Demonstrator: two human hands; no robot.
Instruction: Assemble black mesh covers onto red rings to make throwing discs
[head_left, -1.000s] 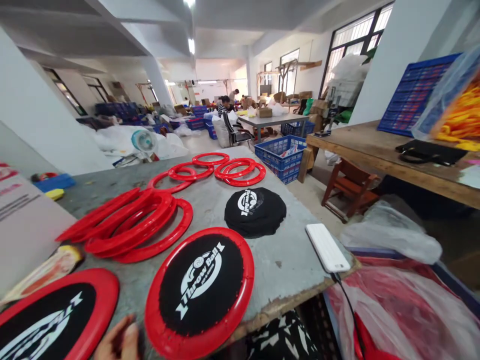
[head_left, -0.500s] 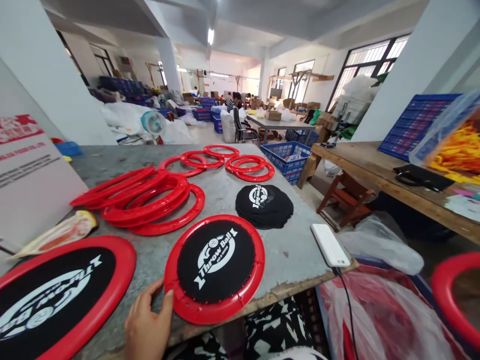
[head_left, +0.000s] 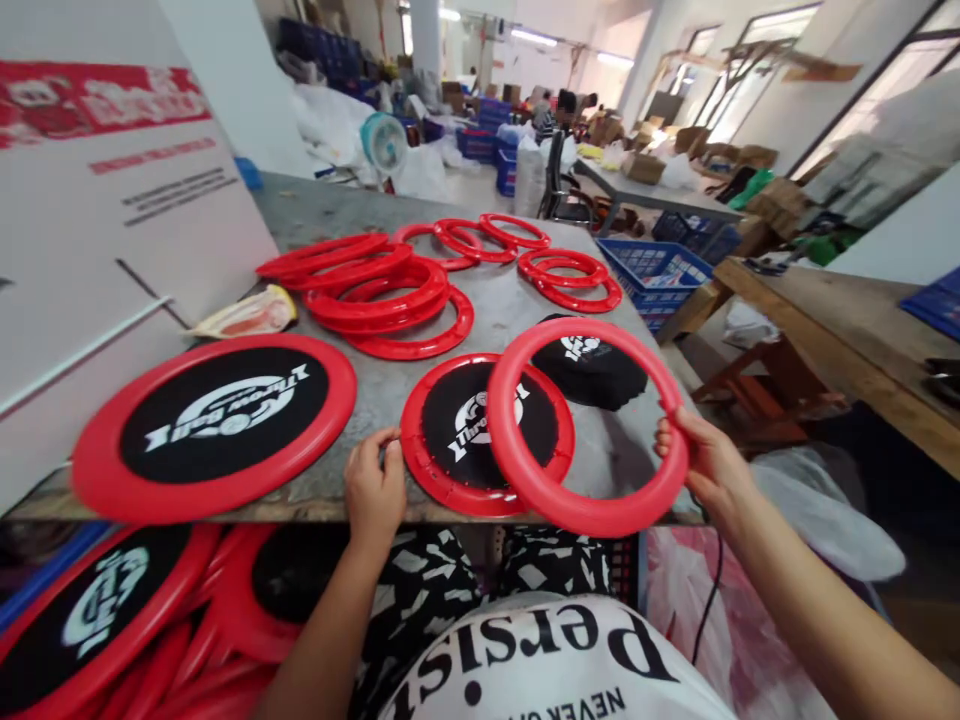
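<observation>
My right hand is closed on the right side of a smooth red ring, fingers wrapped over its rim. The ring is tilted above the table, and its left part overlaps a red-rimmed disc with a black centre printed "Throw Ball". My left hand is at that disc's left edge, thumb and fingers curled against the rim. Behind the ring lies the black fabric with a white print, partly hidden. To the left, a larger "Throw Ball" disc with a thick red rim lies at the table's front edge.
Several thin red rings lie piled at the back left, others farther back. A printed white box stands left. Below the table are more red-rimmed discs. Blue crates and a wooden bench are right.
My right hand has come in from the right with the red ring, now over the disc. My left hand stays by the disc's rim. The view has tilted down and turned.
</observation>
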